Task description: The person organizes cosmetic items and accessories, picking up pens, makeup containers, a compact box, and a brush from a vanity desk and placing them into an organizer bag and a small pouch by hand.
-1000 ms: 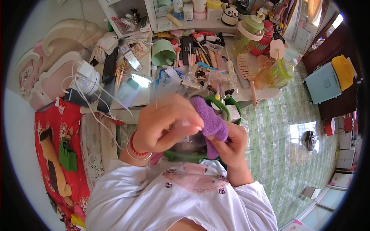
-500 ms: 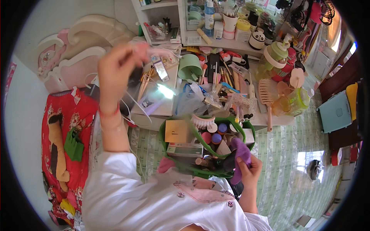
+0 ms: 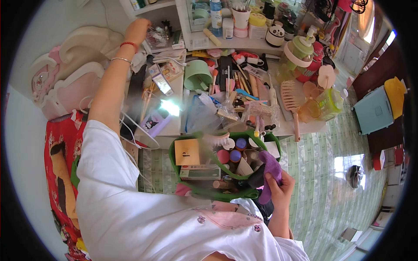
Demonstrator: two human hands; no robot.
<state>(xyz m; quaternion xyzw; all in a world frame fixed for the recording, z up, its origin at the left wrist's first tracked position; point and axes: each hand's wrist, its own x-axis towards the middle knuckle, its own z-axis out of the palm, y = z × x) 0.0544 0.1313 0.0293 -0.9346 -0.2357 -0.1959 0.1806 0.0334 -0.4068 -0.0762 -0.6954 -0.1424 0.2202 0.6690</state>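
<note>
My left hand [image 3: 137,30] is stretched far forward and left to the shelf cubby, its fingers curled beside a clear container of small items [image 3: 157,39]. Whatever it holds, if anything, is hidden. A red string and a silver bangle circle that wrist. Close to my body, my right hand [image 3: 284,187] grips a purple cloth [image 3: 272,170]. Next to the cloth, a dark rounded object [image 3: 257,177] juts over the green basket [image 3: 209,191]. In the basket lie a tan box [image 3: 187,152], a white-and-green box [image 3: 200,172], a brush [image 3: 216,139] and several small bottles and jars.
Behind the basket, brushes, plastic bags and a green cup [image 3: 198,75] crowd the white table. At its right stand a pump bottle [image 3: 300,52], a pink hairbrush [image 3: 292,100] and a yellow-green bottle [image 3: 328,104]. A lit lamp [image 3: 170,107] and cables are at the left.
My left hand has moved forward and left, from above the table to the shelf cubby. The pink thing blurred at its fingers is out of sight. My right hand still grips the purple cloth.
</note>
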